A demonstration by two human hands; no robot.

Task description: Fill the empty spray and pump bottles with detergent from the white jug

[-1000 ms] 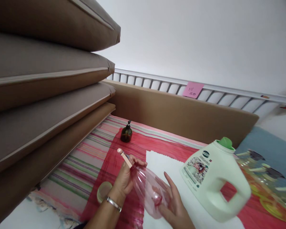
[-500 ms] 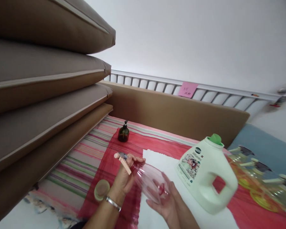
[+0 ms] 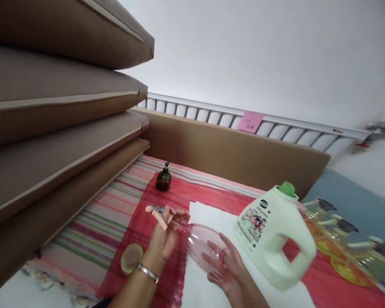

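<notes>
While the left hand (image 3: 167,240) grips the spray head (image 3: 160,220) and the right hand (image 3: 231,268) cups the pink bottle (image 3: 199,244), keeping both in line should avoid a crooked twist.

A jug (image 3: 277,241) stands between the nearest spray bottle (image 3: 199,244) and a row of sprayers (image 3: 342,235); cushions (image 3: 60,128) lie stacked left.

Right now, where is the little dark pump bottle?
In the head view, the dark pump bottle stands left of centre, at the far left corner of the red cloth, beyond the left hand and before the brown board.
</notes>
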